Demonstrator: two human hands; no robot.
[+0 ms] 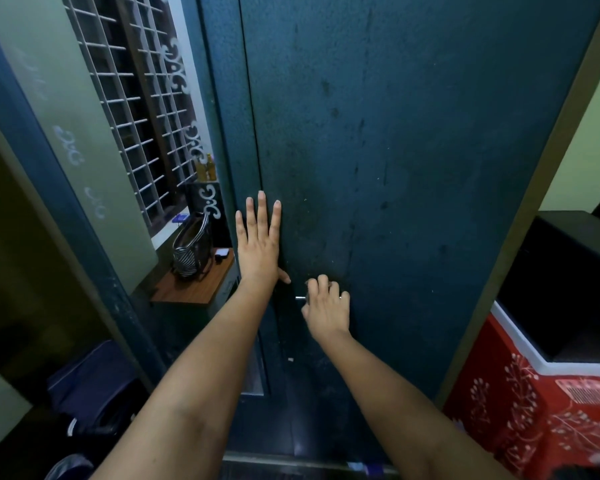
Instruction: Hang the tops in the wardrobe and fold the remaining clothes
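Right hand (pixel 326 303) gripping wardrobe handle (pixel 301 298); left hand (pixel 258 242) flat, fingers straight, against dark door (pixel 413 168). Opening step, likely; next: turn, pull. No clothes visible.

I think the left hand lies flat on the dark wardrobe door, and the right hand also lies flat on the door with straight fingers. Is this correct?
Not quite. The left hand does lie flat on the wardrobe door, but the right hand is not flat: its fingers curl around the metal handle. The head view shows this.
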